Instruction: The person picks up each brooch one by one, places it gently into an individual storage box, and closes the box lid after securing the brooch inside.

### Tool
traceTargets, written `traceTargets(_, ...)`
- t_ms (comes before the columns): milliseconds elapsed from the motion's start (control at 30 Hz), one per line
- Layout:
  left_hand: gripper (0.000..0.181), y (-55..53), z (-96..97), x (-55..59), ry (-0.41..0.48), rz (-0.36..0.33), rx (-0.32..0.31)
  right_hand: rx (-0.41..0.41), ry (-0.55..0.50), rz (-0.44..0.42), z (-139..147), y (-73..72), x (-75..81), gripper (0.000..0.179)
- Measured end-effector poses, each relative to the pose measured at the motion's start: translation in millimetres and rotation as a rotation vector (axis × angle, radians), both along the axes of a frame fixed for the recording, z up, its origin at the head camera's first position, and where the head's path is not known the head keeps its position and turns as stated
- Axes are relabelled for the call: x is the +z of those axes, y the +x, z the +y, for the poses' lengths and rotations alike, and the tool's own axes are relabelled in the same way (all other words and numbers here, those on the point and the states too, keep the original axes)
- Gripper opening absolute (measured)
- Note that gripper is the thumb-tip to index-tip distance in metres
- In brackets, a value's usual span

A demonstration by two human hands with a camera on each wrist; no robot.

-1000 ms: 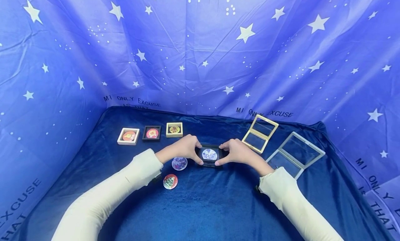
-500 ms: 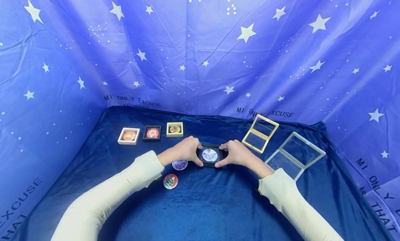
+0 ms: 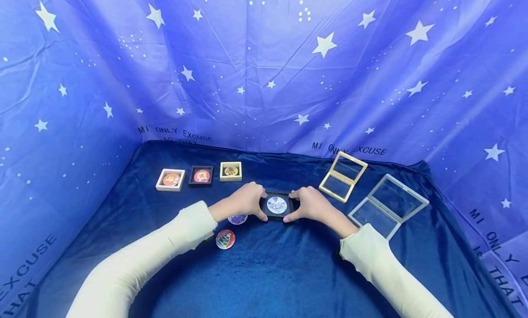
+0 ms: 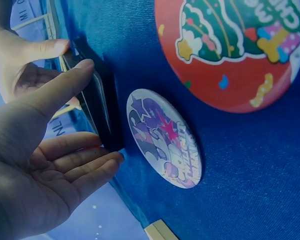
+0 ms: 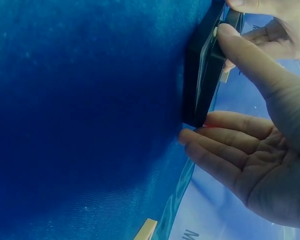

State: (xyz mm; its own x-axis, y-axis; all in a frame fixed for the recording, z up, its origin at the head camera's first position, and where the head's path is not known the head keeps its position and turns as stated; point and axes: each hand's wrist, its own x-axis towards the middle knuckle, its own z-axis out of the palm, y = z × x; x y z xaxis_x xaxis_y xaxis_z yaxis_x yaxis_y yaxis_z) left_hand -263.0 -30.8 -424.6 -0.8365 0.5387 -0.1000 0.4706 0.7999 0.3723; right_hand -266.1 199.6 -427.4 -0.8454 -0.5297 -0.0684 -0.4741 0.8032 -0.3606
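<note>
A black hinged display frame (image 3: pixel 275 218) lies on the blue cloth, with a round blue-and-white badge (image 3: pixel 277 205) showing through its window. My left hand (image 3: pixel 249 200) pinches its left end, thumb on the near edge and fingers at the far edge. At the opposite end my right hand (image 3: pixel 312 203) holds it the same way. In the right wrist view a thin gap runs along the side of the frame (image 5: pixel 202 75), under the thumb. Beside my left hand lies a purple cartoon badge (image 4: pixel 165 140), partly covered in the head view. Nearer is a red Christmas-tree badge (image 3: pixel 225 239).
At the back left stand a white frame (image 3: pixel 169 188), another black frame (image 3: pixel 200 184) and a cream frame (image 3: pixel 230 178), each with a badge inside. Unfolded on the right lie a gold frame (image 3: pixel 342 176) and a larger pale grey frame (image 3: pixel 385 210). A starry curtain (image 3: pixel 264 107) hangs behind.
The held frame looks flatter, and its badge shows more fully through the window than a second ago. Both hands keep their hold and have barely shifted.
</note>
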Motion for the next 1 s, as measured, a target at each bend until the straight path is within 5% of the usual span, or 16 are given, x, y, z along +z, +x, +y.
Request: traceTargets(1000,0.066,6.9,5.1,-7.8,-0.030,0.106,0.001,-0.080,0.085,0.006,-10.7,8.2,0.3,0.082)
